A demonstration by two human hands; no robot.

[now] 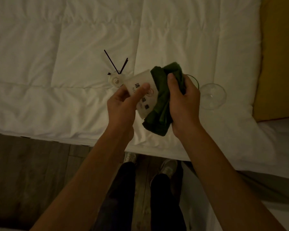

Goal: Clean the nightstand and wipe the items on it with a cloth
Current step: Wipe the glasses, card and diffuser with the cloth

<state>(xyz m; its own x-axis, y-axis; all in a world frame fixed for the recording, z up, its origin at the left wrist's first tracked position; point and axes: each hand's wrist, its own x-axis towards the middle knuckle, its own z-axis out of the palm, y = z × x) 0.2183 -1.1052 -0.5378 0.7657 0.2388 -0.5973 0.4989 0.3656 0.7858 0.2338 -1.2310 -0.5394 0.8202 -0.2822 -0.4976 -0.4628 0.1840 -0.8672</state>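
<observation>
My left hand (pixel 123 104) holds a white sign card (pixel 141 84) with dark printed characters, thumb across its face. My right hand (pixel 182 100) grips a folded dark green cloth (pixel 158 105) wrapped over the card's right edge, thumb pressing on top. Both hands are above the white bed. A reed diffuser (pixel 115 79) with thin black sticks lies on the duvet just left of the card. A clear glass (pixel 213 95) lies on the duvet right of my right hand; a second glass rim (pixel 194 80) shows partly behind that hand.
The white duvet (pixel 57 64) fills the upper view, its edge running across the middle. A mustard pillow (pixel 279 60) lies at far right. Wooden floor (pixel 32 172) lies below left, with my dark trousers and shoes (pixel 167 169) beside the bed. The nightstand is out of view.
</observation>
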